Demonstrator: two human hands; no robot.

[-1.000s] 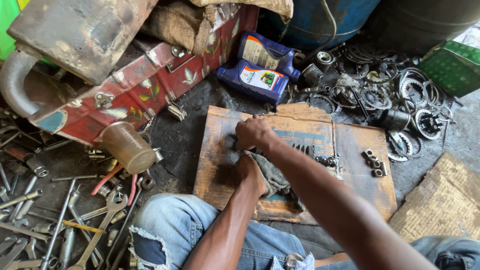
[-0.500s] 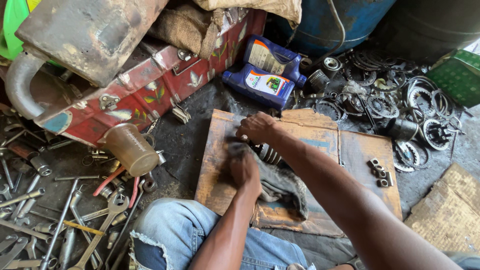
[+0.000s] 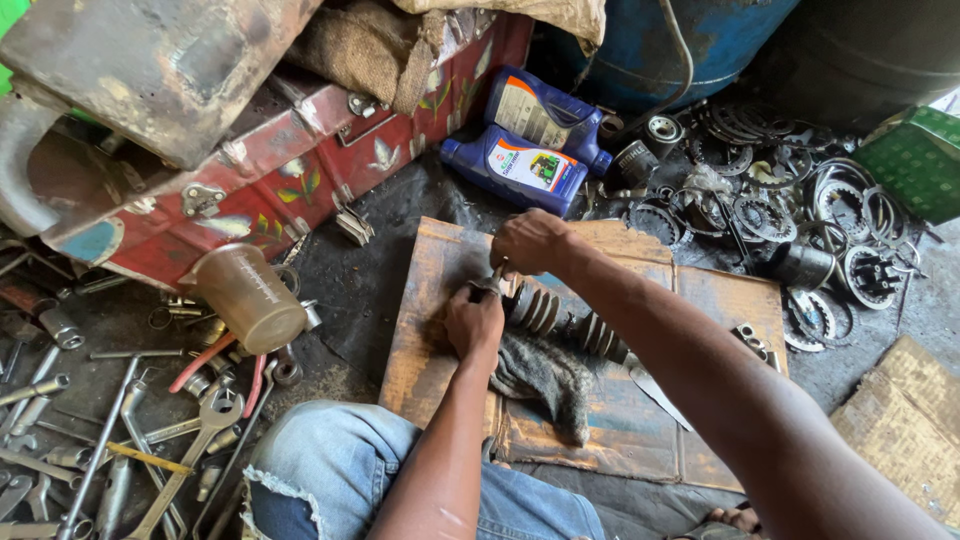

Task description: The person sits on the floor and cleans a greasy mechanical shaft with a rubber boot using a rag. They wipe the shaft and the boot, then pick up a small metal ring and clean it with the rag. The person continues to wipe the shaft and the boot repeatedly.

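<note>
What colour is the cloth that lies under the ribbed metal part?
The cloth is dark grey and looks dirty; the head view shows it on the board.

Soft daylight, even, no harsh shadows. Dim under the red toolbox (image 3: 300,160). Mild glare on the blue oil bottles (image 3: 520,165). Wide-angle bend at edges; near forearm slightly soft, centre sharp
</note>
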